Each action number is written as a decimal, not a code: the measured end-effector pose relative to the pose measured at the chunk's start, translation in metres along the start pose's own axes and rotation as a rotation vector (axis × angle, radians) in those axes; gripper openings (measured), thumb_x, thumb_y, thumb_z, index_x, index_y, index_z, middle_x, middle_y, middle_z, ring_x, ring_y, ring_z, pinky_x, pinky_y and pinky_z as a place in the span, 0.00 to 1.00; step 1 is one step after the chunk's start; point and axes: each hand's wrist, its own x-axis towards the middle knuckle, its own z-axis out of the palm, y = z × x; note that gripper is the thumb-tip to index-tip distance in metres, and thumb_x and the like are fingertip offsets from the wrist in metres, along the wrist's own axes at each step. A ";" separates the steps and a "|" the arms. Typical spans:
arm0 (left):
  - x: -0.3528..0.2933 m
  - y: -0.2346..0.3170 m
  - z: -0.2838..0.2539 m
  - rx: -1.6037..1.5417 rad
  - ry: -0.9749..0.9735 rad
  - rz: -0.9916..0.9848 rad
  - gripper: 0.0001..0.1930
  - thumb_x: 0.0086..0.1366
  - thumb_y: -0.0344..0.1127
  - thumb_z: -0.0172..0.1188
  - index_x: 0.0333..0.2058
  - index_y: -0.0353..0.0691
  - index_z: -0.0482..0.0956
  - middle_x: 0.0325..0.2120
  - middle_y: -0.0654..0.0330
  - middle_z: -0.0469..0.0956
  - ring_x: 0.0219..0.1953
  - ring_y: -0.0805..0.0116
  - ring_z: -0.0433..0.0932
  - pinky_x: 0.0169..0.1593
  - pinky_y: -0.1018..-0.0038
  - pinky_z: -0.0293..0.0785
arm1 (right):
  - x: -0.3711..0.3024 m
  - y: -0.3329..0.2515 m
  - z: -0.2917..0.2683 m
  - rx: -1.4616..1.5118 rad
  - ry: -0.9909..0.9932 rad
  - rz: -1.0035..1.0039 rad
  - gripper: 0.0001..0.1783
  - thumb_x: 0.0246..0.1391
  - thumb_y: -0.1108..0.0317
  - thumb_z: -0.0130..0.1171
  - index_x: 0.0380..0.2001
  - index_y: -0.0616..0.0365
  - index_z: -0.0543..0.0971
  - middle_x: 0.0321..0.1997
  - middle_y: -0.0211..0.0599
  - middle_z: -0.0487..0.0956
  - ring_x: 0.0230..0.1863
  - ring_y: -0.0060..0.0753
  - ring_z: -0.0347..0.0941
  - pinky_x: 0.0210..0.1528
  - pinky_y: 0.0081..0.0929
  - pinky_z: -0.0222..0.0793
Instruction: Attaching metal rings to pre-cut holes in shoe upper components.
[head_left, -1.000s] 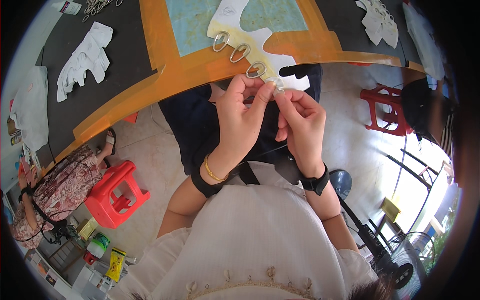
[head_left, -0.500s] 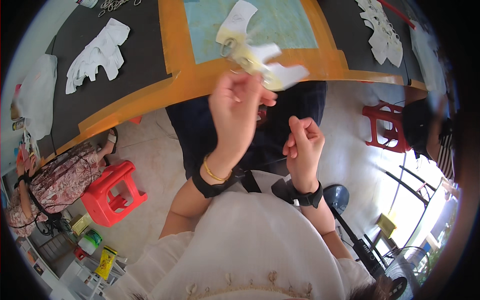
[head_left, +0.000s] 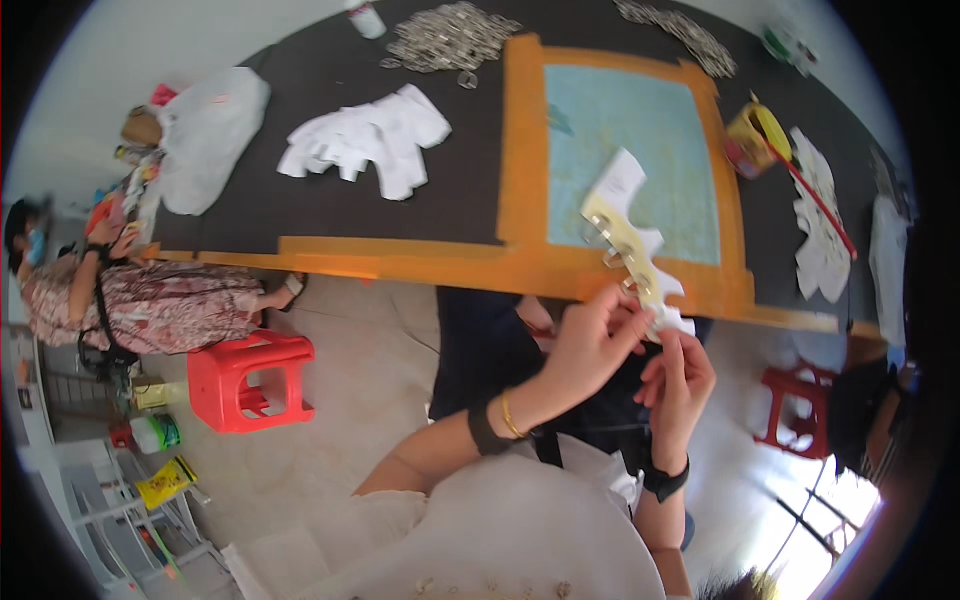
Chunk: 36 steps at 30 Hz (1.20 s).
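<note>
A white strip of scalloped cut-out pieces [head_left: 644,240] slants from over the blue-green panel to the table's front edge. Along it runs a yellowish band carrying several metal rings [head_left: 612,256]. My left hand [head_left: 590,345] pinches the strip near its lower end, between thumb and fingers. At that same end my right hand [head_left: 685,385] has its thumb and index fingertip closed on the strip's tip, with the other fingers curled. My fingertips partly cover the lowest piece.
Orange tape [head_left: 525,150] borders the blue-green panel [head_left: 655,110]. Left lie white cut-outs [head_left: 372,145], a heap of metal rings [head_left: 455,38] and a plastic bag [head_left: 212,140]. Right stand a yellow tub [head_left: 748,140] with a red stick [head_left: 825,215] and more white pieces [head_left: 822,250]. Another person [head_left: 150,300] sits left.
My view has swung, so the table shows farther right and lower. My right hand, apart from the strip before, has come up to its lower end. My left hand still holds the strip.
</note>
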 end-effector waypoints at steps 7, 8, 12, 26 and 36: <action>-0.004 -0.002 -0.001 -0.003 -0.037 -0.034 0.08 0.62 0.29 0.56 0.35 0.30 0.70 0.32 0.60 0.77 0.31 0.79 0.77 0.30 0.84 0.76 | 0.002 0.004 -0.005 -0.003 -0.037 -0.029 0.09 0.58 0.67 0.53 0.33 0.64 0.74 0.12 0.29 0.70 0.06 0.11 0.56 0.07 0.10 0.51; -0.004 -0.002 -0.003 0.001 -0.029 -0.026 0.08 0.62 0.29 0.56 0.35 0.30 0.70 0.32 0.60 0.77 0.31 0.79 0.77 0.30 0.84 0.76 | 0.003 0.005 -0.006 0.004 -0.048 -0.033 0.09 0.57 0.67 0.53 0.32 0.63 0.73 0.12 0.28 0.69 0.06 0.10 0.55 0.07 0.10 0.49; -0.004 -0.004 -0.005 -0.017 0.017 0.020 0.07 0.61 0.29 0.57 0.33 0.30 0.71 0.31 0.61 0.78 0.30 0.80 0.77 0.30 0.85 0.76 | 0.006 0.000 0.002 0.007 -0.052 -0.078 0.08 0.57 0.68 0.54 0.32 0.62 0.73 0.11 0.28 0.69 0.05 0.09 0.54 0.06 0.10 0.47; -0.007 -0.004 -0.002 0.070 0.122 0.058 0.06 0.60 0.28 0.59 0.32 0.30 0.74 0.26 0.61 0.79 0.29 0.80 0.77 0.32 0.84 0.72 | 0.003 -0.019 0.021 -0.143 0.005 0.017 0.07 0.51 0.72 0.59 0.29 0.64 0.75 0.17 0.31 0.74 0.12 0.13 0.64 0.10 0.10 0.54; -0.005 -0.002 0.000 -0.182 0.088 -0.050 0.06 0.59 0.25 0.59 0.33 0.28 0.73 0.31 0.56 0.79 0.32 0.75 0.79 0.37 0.82 0.75 | 0.003 -0.017 0.005 -0.044 0.016 0.013 0.07 0.53 0.71 0.57 0.31 0.66 0.75 0.14 0.28 0.71 0.09 0.12 0.60 0.10 0.10 0.54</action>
